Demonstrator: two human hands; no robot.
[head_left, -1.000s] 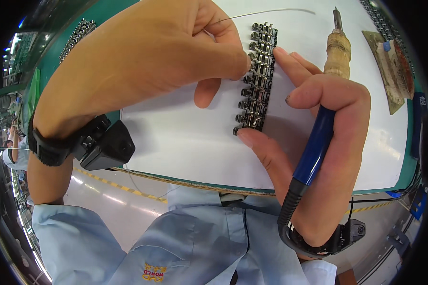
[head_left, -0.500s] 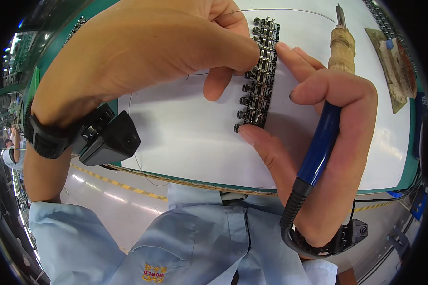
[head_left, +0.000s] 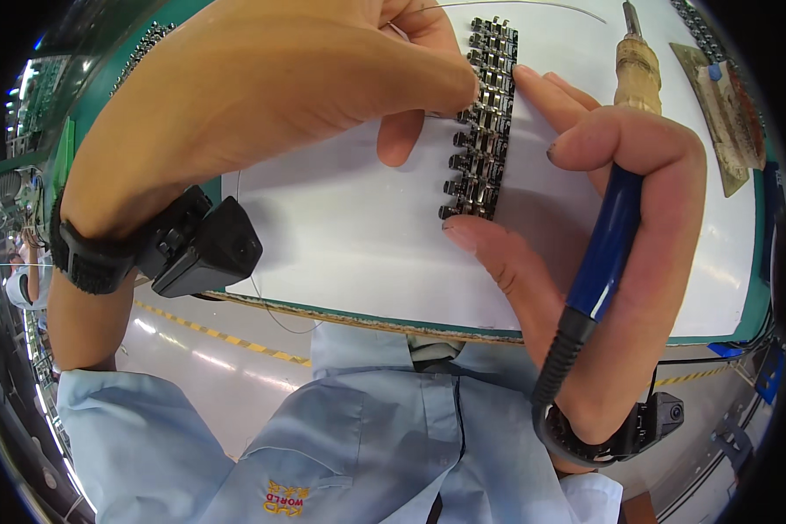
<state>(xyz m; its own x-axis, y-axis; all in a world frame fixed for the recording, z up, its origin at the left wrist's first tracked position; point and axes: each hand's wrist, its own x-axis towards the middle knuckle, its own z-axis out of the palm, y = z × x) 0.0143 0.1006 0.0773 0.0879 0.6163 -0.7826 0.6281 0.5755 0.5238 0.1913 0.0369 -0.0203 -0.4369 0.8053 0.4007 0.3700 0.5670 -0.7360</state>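
Since the earlier frames the left hand (head_left: 262,96) has moved further across the connector strip (head_left: 480,113), fingertips pinched on its upper left edge, possibly feeding thin wire. Right hand (head_left: 603,227), closed around the blue-handled soldering iron (head_left: 624,166), braces the strip on the white worktop (head_left: 341,236)

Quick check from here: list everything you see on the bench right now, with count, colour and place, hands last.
Metal connector strip: one, dark silver, on the white sheet, between both hands.
White sheet: one, covering the bench top.
Soldering iron: one, blue grip, wooden upper part, in the right hand.
Thin wire: one, grey, top edge.
Tray: one, brownish, far right.
Wrist devices: two, black, one per wrist.
Left hand: fingertips on the strip.
Right hand: gripping the iron, thumb and forefinger touching the strip.
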